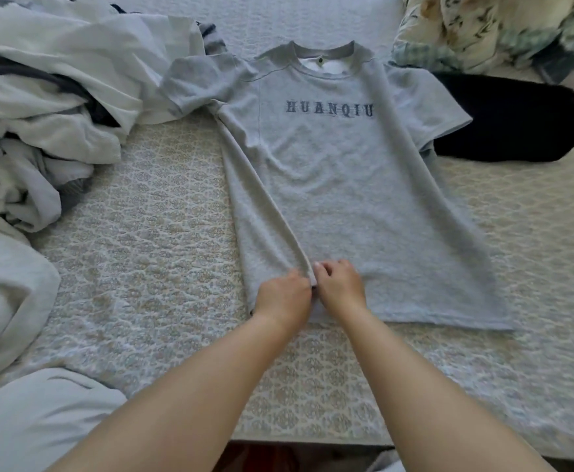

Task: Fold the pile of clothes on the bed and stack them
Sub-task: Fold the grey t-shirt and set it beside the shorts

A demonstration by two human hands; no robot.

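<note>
A light grey T-shirt printed HUANQIU lies face up on the bed, collar far from me. Its left side is folded inward, making a raised ridge from the left armpit down to the hem. My left hand and my right hand meet at the near end of that ridge and pinch the fabric at the hem. A heap of unfolded white and grey clothes covers the bed's left side. A folded black garment lies at the right, partly under the shirt's right sleeve.
The patterned quilt covers the bed, whose near edge runs along the bottom. A floral pillow or duvet is bunched at the far right. More pale fabric lies at the lower left.
</note>
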